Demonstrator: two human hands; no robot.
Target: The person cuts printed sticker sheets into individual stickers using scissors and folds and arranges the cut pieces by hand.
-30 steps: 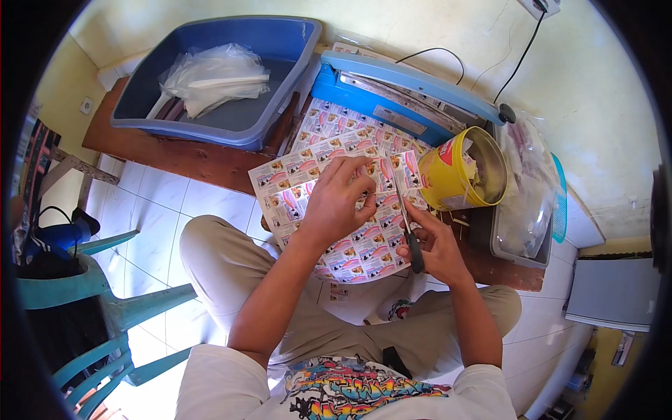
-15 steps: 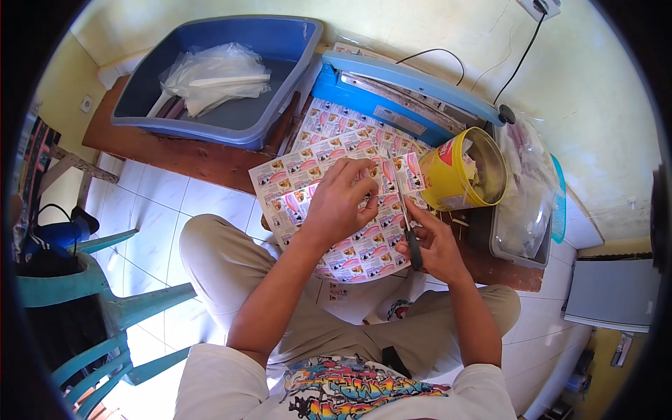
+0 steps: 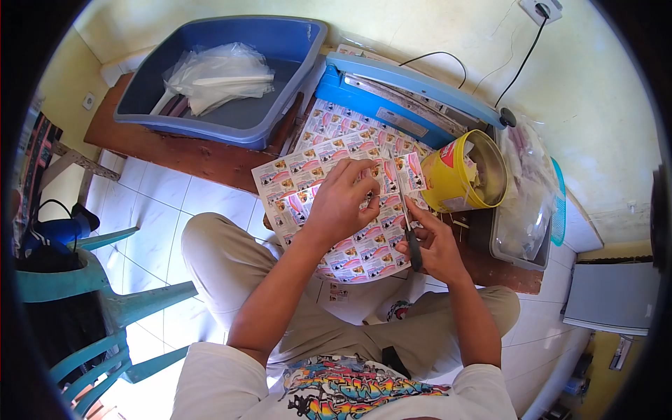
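Observation:
My left hand is pinched over a printed strip of labels, its fingertips closed on the strip. In my right hand is a pair of scissors with black handles; the blades point up and cross the strip near its right end. Beneath both hands lie printed label sheets, showing rows of small repeated pictures. Just right of the strip a yellow tin leans on its side, its mouth facing right, with paper pieces inside.
A blue tub holding clear plastic bags stands at the back left. Behind the sheets is a blue sealer. A grey tray with plastic bags is at the right. A green chair stands at the left.
The scissors and the strip's right end have shifted slightly since a second ago. My left hand has hardly moved. The camera view has moved a little.

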